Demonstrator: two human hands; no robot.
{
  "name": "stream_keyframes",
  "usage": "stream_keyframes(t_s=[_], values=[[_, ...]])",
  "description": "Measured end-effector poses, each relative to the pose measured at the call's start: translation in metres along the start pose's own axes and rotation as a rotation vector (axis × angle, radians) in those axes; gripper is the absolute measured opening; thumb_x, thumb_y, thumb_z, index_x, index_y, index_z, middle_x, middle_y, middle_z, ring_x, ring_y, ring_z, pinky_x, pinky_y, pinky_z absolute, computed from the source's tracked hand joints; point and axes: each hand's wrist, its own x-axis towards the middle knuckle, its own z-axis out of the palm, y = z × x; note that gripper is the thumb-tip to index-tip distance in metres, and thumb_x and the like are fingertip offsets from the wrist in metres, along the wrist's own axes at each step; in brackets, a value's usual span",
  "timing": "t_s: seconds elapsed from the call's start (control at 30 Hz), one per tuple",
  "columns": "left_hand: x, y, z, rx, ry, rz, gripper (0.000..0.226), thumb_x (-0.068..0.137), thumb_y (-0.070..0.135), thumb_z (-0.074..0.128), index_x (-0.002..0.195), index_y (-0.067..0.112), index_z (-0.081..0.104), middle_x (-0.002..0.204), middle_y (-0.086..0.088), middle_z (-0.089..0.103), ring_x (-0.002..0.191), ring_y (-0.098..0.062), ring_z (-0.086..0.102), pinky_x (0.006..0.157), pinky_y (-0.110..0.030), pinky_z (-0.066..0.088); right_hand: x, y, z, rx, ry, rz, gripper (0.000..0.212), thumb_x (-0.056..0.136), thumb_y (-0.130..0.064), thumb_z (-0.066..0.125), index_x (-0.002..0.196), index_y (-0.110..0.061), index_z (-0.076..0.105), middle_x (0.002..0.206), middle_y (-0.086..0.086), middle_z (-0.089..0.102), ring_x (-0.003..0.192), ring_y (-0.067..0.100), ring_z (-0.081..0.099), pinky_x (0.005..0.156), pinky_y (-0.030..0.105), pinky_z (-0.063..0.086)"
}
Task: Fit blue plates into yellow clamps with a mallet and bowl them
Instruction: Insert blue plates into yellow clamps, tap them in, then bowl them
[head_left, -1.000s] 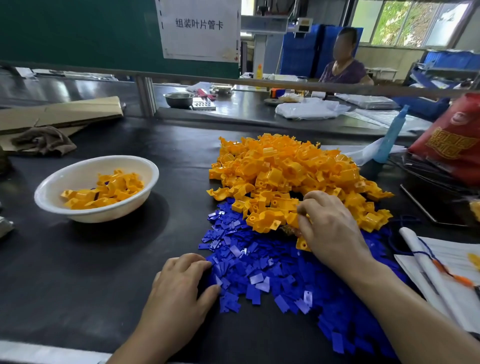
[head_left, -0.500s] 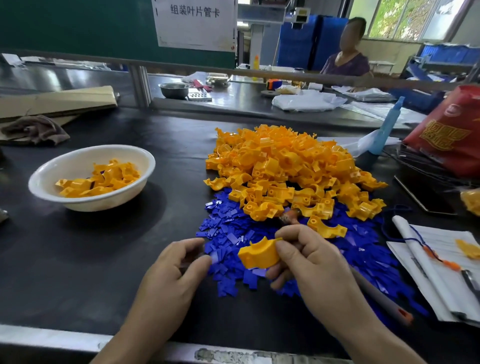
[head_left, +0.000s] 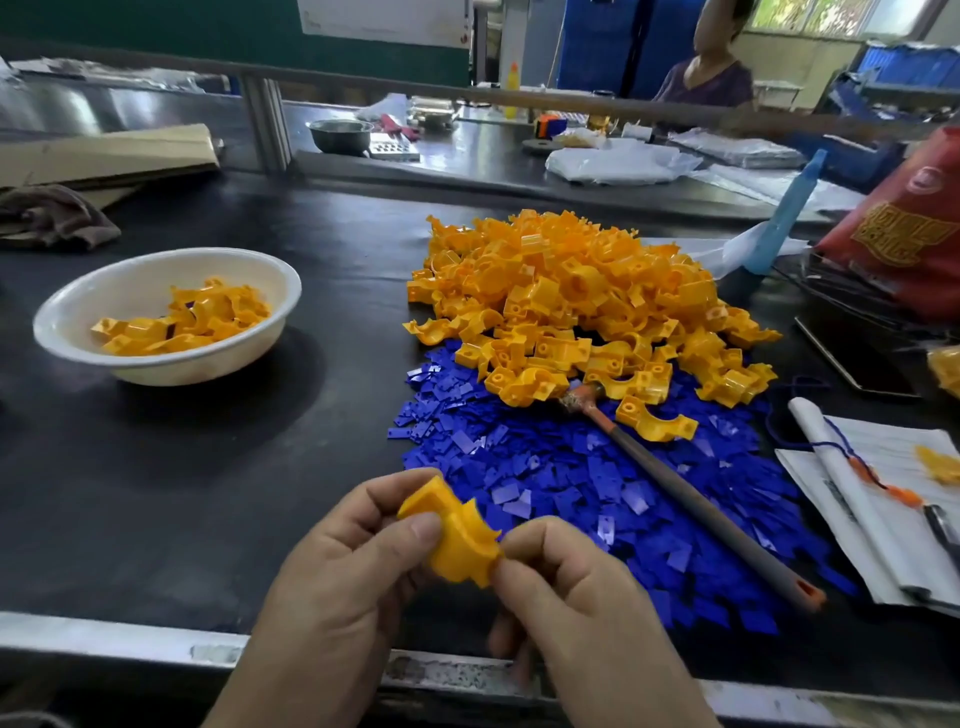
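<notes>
Both hands hold one yellow clamp (head_left: 457, 540) just above the table's near edge. My left hand (head_left: 343, 577) pinches its left end between thumb and fingers; my right hand (head_left: 576, 597) pinches its right end. Whether a blue plate sits in it is hidden. Behind the hands lies a spread of blue plates (head_left: 571, 467), and beyond that a heap of yellow clamps (head_left: 576, 296). The mallet (head_left: 691, 493) lies on the blue plates, its head tucked under the heap and its grey handle pointing toward the near right. A white bowl (head_left: 67, 317) with several clamps stands at the left.
Papers with a pen (head_left: 883, 509) lie at the right edge, a red bag (head_left: 914, 228) and a blue bottle (head_left: 784, 213) behind them. Cardboard and a cloth (head_left: 57, 218) sit at the far left. A person (head_left: 711, 67) sits behind the rail at another bench.
My right hand took a clamp from the heap and carried it toward me. My left hand left the blue plates and took hold of the clamp's other end.
</notes>
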Motion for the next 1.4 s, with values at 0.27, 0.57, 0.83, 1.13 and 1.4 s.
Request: stream_keyframes(t_s=[0.27, 0.57, 0.83, 1.13, 1.4], values=[[0.009, 0.0, -0.02, 0.261, 0.173, 0.033, 0.028, 0.063, 0.022, 0.067, 0.091, 0.021, 0.072, 0.068, 0.001, 0.069, 0.058, -0.01, 0.065, 0.048, -0.021, 0.053, -0.002, 0.016, -0.028, -1.121, 0.213, -0.142, 0.059, 0.083, -0.072, 0.029, 0.131, -0.044, 0.009, 0.108, -0.014, 0.044, 0.096, 0.01, 0.053, 0.067, 0.028, 0.035], [0.008, -0.005, -0.035, 0.71, 0.099, 0.027, 0.043, 0.057, 0.039, 0.075, 0.096, 0.05, 0.063, 0.088, -0.001, 0.072, 0.078, -0.019, 0.069, 0.072, -0.036, 0.057, 0.05, 0.038, -0.052, -1.425, 0.341, -0.219, 0.056, 0.088, -0.066, 0.027, 0.13, -0.031, 0.037, 0.094, -0.006, 0.057, 0.07, 0.014, 0.062, 0.042, 0.027, 0.03], [0.008, -0.008, -0.04, 0.696, 0.111, 0.045, 0.054, 0.048, 0.057, 0.075, 0.1, 0.048, 0.064, 0.089, 0.001, 0.073, 0.076, -0.011, 0.068, 0.069, -0.031, 0.056, 0.071, 0.037, -0.058, -1.334, 0.343, -0.354, 0.033, 0.094, -0.048, 0.032, 0.099, -0.026, 0.058, 0.08, -0.008, 0.061, 0.063, 0.015, 0.062, 0.046, 0.029, 0.044], [0.007, -0.007, -0.035, 0.712, 0.106, 0.084, 0.044, 0.057, 0.049, 0.08, 0.097, 0.054, 0.063, 0.091, 0.006, 0.073, 0.078, -0.01, 0.07, 0.062, -0.025, 0.057, 0.065, 0.032, -0.062, -0.986, 0.392, -0.402, 0.015, 0.094, -0.032, 0.053, 0.093, -0.024, 0.066, 0.085, -0.009, 0.067, 0.079, 0.007, 0.062, 0.068, 0.024, 0.049], [0.007, -0.003, -0.009, 0.542, 0.021, 0.057, 0.041, 0.059, 0.033, 0.084, 0.095, 0.046, 0.067, 0.086, -0.005, 0.075, 0.078, -0.017, 0.072, 0.063, -0.028, 0.057, 0.028, 0.007, -0.044, -0.29, 0.255, -0.169, 0.043, 0.095, -0.045, 0.043, 0.066, -0.016, 0.056, 0.046, -0.006, 0.05, 0.042, 0.002, 0.044, 0.042, 0.02, 0.038]])
